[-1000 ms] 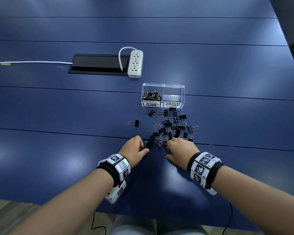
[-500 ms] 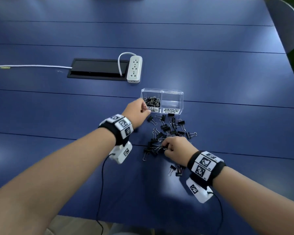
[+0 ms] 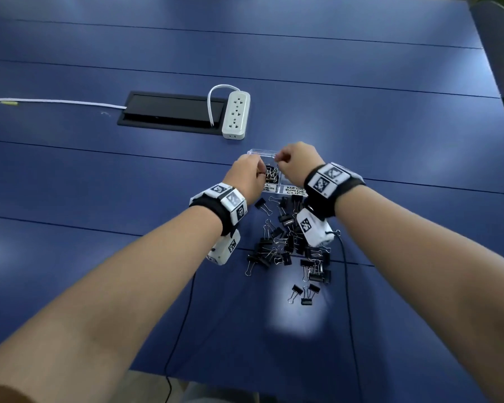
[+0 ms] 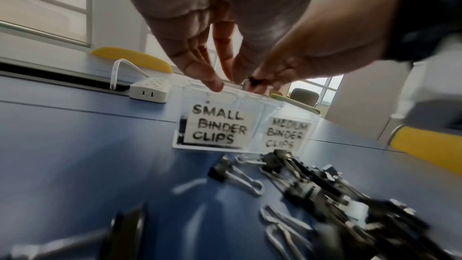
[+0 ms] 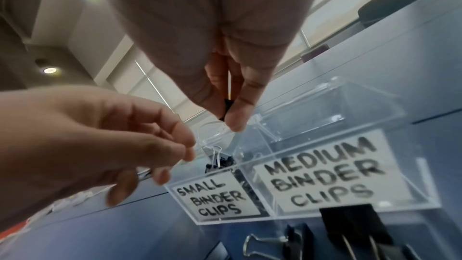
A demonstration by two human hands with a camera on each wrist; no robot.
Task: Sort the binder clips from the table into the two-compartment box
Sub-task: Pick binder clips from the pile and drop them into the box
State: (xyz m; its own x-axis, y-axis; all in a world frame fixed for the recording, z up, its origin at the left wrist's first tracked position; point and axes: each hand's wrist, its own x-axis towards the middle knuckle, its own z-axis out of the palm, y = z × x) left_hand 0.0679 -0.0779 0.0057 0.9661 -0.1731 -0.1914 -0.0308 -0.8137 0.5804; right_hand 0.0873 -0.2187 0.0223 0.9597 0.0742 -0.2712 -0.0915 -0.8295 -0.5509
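Right hand [image 5: 212,50], fingertips pinched on a small black binder clip [image 5: 227,108], hanging over the clear two-compartment box [image 5: 375,110] near the divider. Left hand [image 3: 246,177] at its 8 o'clock, over the "SMALL BINDER CLIPS" compartment [image 4: 215,128], fingers loosely curled and drawn together at the tips; cannot tell whether anything is held. Small clips [image 3: 271,176] heaped inside that compartment. "MEDIUM BINDER CLIPS" compartment [image 5: 325,177] at the box's 3 o'clock side. Loose clips [image 3: 291,242] scattered on the blue table [image 3: 99,199] at the box's 6 o'clock. White power strip [image 3: 236,114] at the box's 11 o'clock, beside a black cable hatch [image 3: 169,112].
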